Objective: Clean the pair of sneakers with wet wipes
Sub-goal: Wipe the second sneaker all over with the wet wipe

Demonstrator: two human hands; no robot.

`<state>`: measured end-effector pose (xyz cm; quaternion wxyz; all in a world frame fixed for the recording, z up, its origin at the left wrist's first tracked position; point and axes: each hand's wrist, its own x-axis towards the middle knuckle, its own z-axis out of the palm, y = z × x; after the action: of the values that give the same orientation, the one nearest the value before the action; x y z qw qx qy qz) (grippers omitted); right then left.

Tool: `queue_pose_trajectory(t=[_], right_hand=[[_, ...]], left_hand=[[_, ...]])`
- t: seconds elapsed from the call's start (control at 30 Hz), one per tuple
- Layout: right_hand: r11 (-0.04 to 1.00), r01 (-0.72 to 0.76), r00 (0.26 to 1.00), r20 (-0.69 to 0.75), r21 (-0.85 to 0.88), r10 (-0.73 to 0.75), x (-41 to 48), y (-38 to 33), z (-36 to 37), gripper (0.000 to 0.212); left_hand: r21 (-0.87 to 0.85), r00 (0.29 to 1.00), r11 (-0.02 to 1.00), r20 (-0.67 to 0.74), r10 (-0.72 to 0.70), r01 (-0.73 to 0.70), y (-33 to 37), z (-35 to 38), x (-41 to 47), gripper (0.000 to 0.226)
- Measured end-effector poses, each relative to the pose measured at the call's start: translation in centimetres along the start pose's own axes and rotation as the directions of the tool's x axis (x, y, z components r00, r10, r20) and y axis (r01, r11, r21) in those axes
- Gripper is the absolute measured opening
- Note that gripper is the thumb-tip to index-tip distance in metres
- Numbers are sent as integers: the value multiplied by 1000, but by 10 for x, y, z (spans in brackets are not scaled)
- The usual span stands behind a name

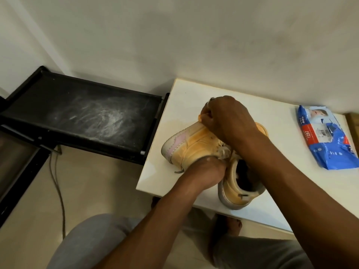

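Where the frame's centre falls, a peach-yellow sneaker (191, 144) with a pink patch and a pale rounded end lies tipped on its side on the glossy white counter (186, 94). Fingers of the left hand (206, 172) grasp it by the laces. Those of the right hand (227, 117) curl over its upper edge; whether a wipe sits beneath them cannot be told. Its twin (233, 191) stands upright just to the lower right, its dark opening showing. A crinkled blue wipes pack (326, 140) lies at right. A dusty black tray (87, 113) adjoins the counter's left edge.
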<state>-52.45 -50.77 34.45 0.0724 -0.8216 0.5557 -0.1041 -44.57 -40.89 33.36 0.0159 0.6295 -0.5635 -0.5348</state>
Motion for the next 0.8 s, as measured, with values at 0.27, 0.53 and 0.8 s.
queue_pose_trajectory(t=[0.27,0.53,0.8], right_hand=[[988,-145,985,-87,42,148,1,29,-10,17],[956,-178,976,-83,233,202,-2,36,-19,17],[924,-221,967,-50,312,248,-7,43,-17,21]], left_hand=[[27,1000,1000,-11,9,-8,-1,2,4,34],[-355,987,930,-87,-137,98,0,-1,8,36],[-614,976,788,-151,-159,33,-5,-5,21,35]])
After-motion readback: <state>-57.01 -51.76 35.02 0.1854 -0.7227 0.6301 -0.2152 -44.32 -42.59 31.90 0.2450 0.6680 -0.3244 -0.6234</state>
